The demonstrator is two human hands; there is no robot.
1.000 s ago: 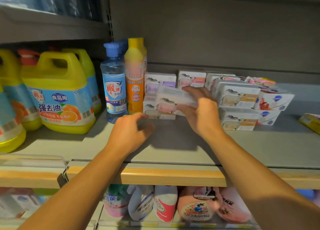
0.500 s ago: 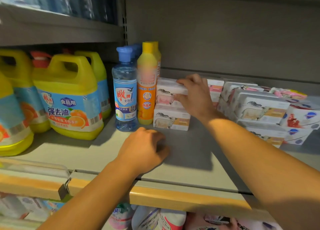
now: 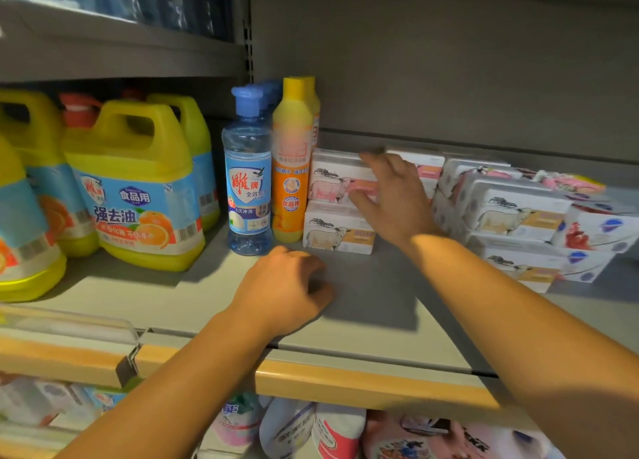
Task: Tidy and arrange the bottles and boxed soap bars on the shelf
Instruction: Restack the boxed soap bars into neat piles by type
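Since a moment ago, the right hand [image 3: 387, 196] has set the pink-label soap box [image 3: 337, 180] on the orange-label soap box [image 3: 337, 232] at centre frame, beside the orange bottle [image 3: 292, 161]; its fingers now lie loosely spread against it. Left hand [image 3: 283, 289] rests curled and empty on the shelf [image 3: 373, 306]. Light, stiff cardboard: best pinched across the short sides.

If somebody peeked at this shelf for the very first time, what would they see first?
Probably the big yellow jugs with orange pictures, crowding the shelf's left side. Next, the right hand in the middle, fingers spread on the top soap box of a little stack beside the tall orange bottle. The left hand rests curled on the bare shelf in front.
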